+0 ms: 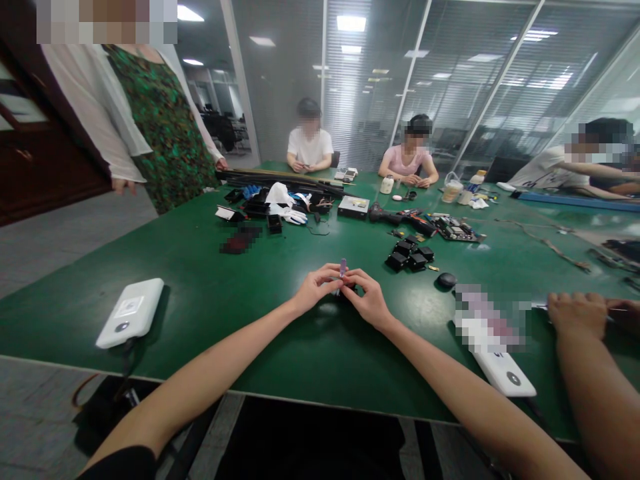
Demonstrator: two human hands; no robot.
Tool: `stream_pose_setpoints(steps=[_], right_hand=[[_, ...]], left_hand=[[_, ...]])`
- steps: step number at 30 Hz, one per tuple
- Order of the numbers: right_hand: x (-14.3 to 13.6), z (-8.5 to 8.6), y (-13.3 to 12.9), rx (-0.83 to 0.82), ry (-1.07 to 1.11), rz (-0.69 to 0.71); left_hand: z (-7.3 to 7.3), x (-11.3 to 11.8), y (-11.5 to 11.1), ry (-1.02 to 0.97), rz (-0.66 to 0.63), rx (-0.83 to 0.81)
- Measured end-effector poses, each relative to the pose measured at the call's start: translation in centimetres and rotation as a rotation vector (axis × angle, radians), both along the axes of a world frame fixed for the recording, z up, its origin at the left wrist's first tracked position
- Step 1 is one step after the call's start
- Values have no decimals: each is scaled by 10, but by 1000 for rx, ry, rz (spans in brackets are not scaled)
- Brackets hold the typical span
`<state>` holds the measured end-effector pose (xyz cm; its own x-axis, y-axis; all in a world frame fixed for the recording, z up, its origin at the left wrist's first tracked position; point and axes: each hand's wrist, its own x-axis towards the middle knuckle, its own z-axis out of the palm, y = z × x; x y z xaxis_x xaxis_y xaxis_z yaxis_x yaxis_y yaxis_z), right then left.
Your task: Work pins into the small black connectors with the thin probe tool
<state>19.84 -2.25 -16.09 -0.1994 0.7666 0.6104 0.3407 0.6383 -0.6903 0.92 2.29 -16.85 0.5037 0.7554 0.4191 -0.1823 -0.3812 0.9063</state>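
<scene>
And here we are at the green table (200, 293), with the cluster of black boxes (400, 259) as our marker. Left of that cluster and nearer the wearer, both hands come together over a small purple piece (343, 267), which stands upright at the fingertips. The left hand (319, 285) has thumb and fingers drawn into a close pinch at its base; the right hand (369, 297) meets it with a matching pinch. Something dark shows beneath the fingers, too covered to name.

The step in hand looks like fine fingertip work on that piece, and the next move, I'd judge, calls for one pinch to steady while the other makes small adjustments.

Around our marker: a mouse (445, 281) just to its near right, a circuit board (457, 229) beyond it to the right, a silver box (354, 207) beyond it to the left.
</scene>
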Motion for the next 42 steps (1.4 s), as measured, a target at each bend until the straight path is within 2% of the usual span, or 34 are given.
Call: stream_pose_setpoints(steps=[5,12,20,28,32,38,42], right_hand=[[1,1,-2,5,-15,17],[0,1,0,-2,-16,2],[1,0,1,4,-16,31],[2,2,-1,-5,-55,29],[1,1,1,-2,-34,11],[1,-1,1,-1,-32,59],[3,-1,0,5,-41,74]], left_hand=[[-3,1,2,10,46,40],[-9,6,2,-54,92,-19],[-2,1,-1,16,-10,61],[-8,7,0,-18,143,15],[-7,8,-2,-33,108,-9],[-1,3,-2,18,38,81],[-7,6,1,11,124,95]])
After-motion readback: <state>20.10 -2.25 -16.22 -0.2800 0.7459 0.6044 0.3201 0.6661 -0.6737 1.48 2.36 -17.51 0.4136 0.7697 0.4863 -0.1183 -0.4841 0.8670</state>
